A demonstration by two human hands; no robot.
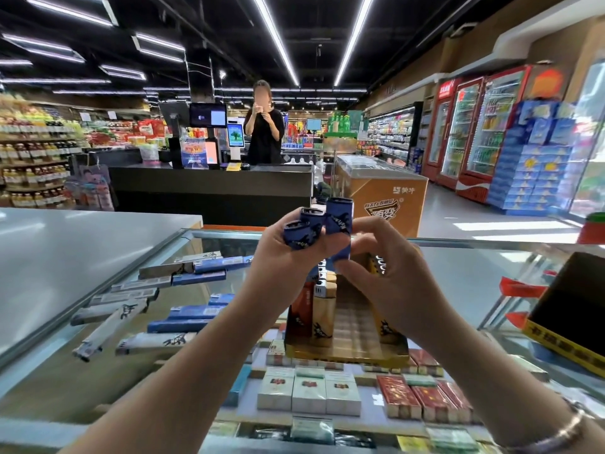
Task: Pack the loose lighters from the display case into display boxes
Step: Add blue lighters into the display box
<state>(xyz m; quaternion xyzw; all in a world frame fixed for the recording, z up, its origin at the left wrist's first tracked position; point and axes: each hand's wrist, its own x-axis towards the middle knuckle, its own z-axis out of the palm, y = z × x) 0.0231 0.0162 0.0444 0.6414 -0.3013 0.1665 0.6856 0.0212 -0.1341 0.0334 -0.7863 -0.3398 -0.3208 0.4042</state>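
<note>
My left hand is raised above the glass case and grips two dark blue lighters upright. My right hand pinches a third blue lighter by its lower end, right beside the other two. Below my hands a golden display box stands on the glass top with a few orange and cream lighters upright in it at its left and right sides. Several loose blue and grey lighters lie flat on the glass to the left.
A black and yellow box sits on the case at the right. Cigarette packs fill the shelf under the glass. A grey counter top lies to the left. A person stands behind the black checkout counter ahead.
</note>
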